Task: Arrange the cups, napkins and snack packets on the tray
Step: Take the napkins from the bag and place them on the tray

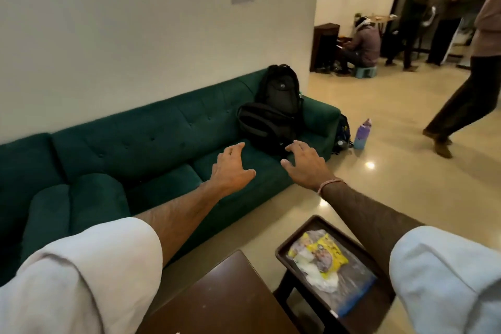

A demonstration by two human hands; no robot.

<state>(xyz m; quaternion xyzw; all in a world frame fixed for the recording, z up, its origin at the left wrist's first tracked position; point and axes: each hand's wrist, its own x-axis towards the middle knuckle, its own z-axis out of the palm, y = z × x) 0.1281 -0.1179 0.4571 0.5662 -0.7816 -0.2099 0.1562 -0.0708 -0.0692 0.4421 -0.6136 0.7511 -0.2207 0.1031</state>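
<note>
A dark brown tray (291, 243) sits at the lower right on a small dark stand. In it lies a clear zip bag holding a yellow snack packet (326, 248) and white napkins (324, 278). No cups are visible. Both my arms are stretched forward over the green sofa, well away from the tray. My left hand (231, 168) is open with fingers spread and holds nothing. My right hand (305, 161) is likewise open and empty, with a thread band at the wrist.
A dark wooden table (225, 298) is at the bottom centre, left of the tray. Two black backpacks (273, 114) rest on the green sofa (135, 141). A purple bottle (362, 134) stands on the floor. A person walks at the right; others are at the far back.
</note>
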